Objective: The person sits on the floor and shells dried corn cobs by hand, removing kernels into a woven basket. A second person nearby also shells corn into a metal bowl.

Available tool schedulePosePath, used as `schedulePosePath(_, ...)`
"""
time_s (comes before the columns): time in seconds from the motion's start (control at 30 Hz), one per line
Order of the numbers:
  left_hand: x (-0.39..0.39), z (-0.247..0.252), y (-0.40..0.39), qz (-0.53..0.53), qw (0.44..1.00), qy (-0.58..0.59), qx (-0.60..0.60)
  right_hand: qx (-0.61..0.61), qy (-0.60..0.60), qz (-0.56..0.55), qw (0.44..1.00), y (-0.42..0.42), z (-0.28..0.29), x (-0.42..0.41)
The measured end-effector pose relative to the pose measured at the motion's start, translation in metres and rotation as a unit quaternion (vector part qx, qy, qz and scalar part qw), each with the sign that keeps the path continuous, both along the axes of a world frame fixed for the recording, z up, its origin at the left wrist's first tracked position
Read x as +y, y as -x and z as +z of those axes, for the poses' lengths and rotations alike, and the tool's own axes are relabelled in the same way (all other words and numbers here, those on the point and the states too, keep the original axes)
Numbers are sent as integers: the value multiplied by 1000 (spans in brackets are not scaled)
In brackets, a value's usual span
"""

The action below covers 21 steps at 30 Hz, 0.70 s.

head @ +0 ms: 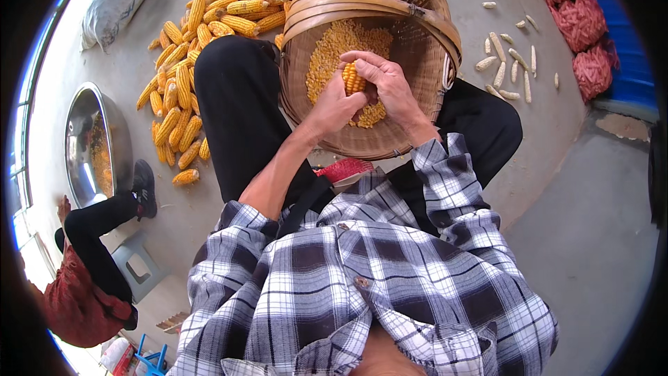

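Observation:
Both my hands grip one ear of dried corn point(353, 78) above a woven bamboo basket point(365, 145). My left hand point(334, 102) wraps the ear from the left, its thumb lying across the lower part. From the right, my right hand point(386, 81) presses its thumb near the top of the ear, its fingers curled over the far side. Yellow rows of kernels show between the hands; the rest of the ear is hidden. Loose corn kernels point(344, 39) lie on the basket's floor beneath. The basket sits between my knees, its wide split-bamboo handle point(355, 0) arching over beyond my hands.
A heap of corn ears point(180, 83) covers the floor at left. Bare cobs point(499, 74) lie scattered at right, near pink mesh sacks point(579, 23). At far left, a seated person point(88, 292) is beside a metal basin point(122, 130) and a grey plastic stool point(138, 261). A woven sack point(122, 2) lies beyond.

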<state>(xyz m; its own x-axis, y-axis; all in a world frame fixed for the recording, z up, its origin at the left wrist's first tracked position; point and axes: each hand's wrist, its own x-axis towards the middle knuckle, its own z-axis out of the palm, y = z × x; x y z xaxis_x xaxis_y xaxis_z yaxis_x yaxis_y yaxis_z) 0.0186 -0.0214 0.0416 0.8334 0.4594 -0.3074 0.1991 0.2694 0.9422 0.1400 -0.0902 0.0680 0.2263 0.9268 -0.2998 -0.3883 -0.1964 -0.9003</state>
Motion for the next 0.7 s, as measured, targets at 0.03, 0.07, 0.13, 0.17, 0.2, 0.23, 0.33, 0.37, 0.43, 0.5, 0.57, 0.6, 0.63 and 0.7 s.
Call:
schedulePosePath(0.03,-1,-5,-1,-1,1000,-16,15,17,4,-12,1000,0,-4,0)
schedulePosePath(0.07,-4,-10,-1,-2,999,-31,30,33,9,-24,999,1,-8,0)
schedulePosePath(0.13,-13,-23,0,-4,975,-194,108,15,28,-75,997,5,-31,0)
schedulePosePath(0.17,-17,-28,1,-5,950,-274,146,7,36,-100,994,5,-41,0)
schedulePosePath(0.2,-16,-18,-1,-8,964,-210,162,-20,39,-81,996,3,-41,0)
schedulePosePath(0.23,-17,-19,-1,-5,969,-189,158,7,47,-90,995,3,-41,0)
schedulePosePath(0.33,-12,-32,-3,39,982,-178,41,88,69,-94,989,-2,-37,2)
schedulePosePath(0.37,-11,-36,-1,40,982,-169,69,85,73,-102,988,-1,-34,3)
schedulePosePath(0.43,-8,-5,-2,34,981,-149,119,77,83,-125,986,-4,-31,4)
schedulePosePath(0.5,-8,3,-3,57,977,-159,132,-92,62,-66,992,-8,-33,5)
schedulePosePath(0.57,-7,-15,-1,66,968,-197,141,-255,36,-2,966,-11,-36,3)
schedulePosePath(0.6,-7,-18,1,60,965,-217,134,-225,66,26,972,-13,-36,3)
schedulePosePath(0.63,-8,-20,1,51,962,-238,126,-226,30,4,974,-14,-46,2)
schedulePosePath(0.7,-11,-16,1,36,953,-267,136,-228,-44,-37,972,-11,-69,2)
